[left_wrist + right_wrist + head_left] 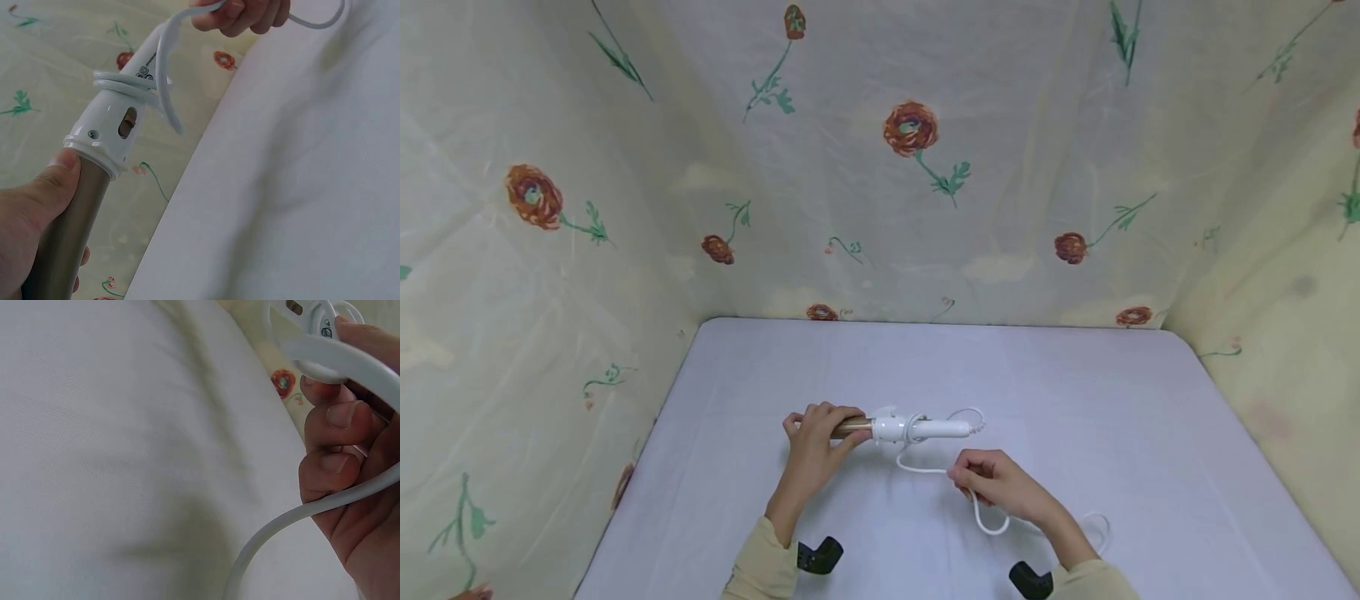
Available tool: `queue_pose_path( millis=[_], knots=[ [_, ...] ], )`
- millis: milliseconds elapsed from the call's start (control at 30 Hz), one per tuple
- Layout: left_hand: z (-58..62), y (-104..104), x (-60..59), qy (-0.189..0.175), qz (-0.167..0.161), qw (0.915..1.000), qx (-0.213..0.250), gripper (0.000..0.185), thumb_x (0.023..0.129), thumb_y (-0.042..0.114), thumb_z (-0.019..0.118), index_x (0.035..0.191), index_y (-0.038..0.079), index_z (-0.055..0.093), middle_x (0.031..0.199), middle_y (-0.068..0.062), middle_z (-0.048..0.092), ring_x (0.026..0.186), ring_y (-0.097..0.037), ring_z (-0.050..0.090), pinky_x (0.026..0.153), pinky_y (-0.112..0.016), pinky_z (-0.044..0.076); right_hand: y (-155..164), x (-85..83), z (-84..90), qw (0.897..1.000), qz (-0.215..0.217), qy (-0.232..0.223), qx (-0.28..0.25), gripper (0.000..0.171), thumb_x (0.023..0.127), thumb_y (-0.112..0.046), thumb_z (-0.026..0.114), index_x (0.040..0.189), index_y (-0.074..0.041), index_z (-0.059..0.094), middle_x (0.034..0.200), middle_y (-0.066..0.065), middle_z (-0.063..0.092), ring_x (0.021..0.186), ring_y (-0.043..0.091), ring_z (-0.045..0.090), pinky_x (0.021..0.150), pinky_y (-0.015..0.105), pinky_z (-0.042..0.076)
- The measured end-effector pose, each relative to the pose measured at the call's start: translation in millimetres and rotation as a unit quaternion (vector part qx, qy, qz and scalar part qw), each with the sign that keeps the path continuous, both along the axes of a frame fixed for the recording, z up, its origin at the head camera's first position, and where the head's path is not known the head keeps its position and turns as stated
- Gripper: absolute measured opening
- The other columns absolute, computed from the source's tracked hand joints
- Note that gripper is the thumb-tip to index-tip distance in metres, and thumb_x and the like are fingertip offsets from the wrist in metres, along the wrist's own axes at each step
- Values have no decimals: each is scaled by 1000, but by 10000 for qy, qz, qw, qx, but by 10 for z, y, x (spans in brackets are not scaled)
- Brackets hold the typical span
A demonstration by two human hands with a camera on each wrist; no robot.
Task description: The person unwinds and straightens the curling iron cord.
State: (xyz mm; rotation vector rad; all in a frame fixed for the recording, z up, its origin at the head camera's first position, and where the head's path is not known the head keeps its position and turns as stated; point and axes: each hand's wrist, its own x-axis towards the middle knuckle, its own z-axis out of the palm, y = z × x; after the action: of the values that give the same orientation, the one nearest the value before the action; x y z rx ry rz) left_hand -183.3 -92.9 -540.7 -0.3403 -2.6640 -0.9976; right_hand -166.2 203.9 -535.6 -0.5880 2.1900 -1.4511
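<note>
Near the middle of the white-covered table [1075, 392], just above the cloth: curling iron [910, 428] held level, gold barrel to the left, white handle to the right. Gripped by the left hand [820, 437], fingers curled round the barrel [69, 231], thumb [53, 184] laid along it up to the white collar. Pinched in the right hand [992, 482], just in front of the handle: the white cord [992, 525], fingers [331, 462] curled round it, with a slack loop trailing on the cloth toward the right forearm.

Seen from the left wrist, two or so turns of cord already lying round the handle [119, 125], with a free span rising from them to the right hand. Looks like mid-winding, with a good part of the cord left loose; plug not to be made out.

Judged from this, calls next for a steady hold on the barrel, cord kept lightly taut, and a pass of the right hand over and round the handle so as to lay a fresh turn beside the others rather than across them. Needs slack fed through the fingers, not a tight pull near the strain relief.
</note>
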Motion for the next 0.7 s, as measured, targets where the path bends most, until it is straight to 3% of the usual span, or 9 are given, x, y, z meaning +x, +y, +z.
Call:
queue_pose_path(
  millis=[333, 700],
  knots=[
    [7, -30, 5, 56, -5, 10000, 71, 38, 78, 49, 67, 108, 27, 68, 92, 6, 63, 86, -13, 48, 92, -50, 17, -87, -6, -95, 9993, -276, -81, 252, 38, 95, -32, 56, 88, 5, 59, 67, 0, 52, 50, 2, 41, 47, 19, 36],
    [19, -5, 6, 64, -64, 9999, 78, 38, 78, 48, 67, 109, 26, 67, 94, 5, 64, 88, -14, 50, 93, -52, 17, -142, -12, -170, 9941, -781, 384, 644, 33, 92, -35, 59, 85, -3, 62, 65, 2, 55, 52, 2, 42, 49, 20, 36]
  ],
)
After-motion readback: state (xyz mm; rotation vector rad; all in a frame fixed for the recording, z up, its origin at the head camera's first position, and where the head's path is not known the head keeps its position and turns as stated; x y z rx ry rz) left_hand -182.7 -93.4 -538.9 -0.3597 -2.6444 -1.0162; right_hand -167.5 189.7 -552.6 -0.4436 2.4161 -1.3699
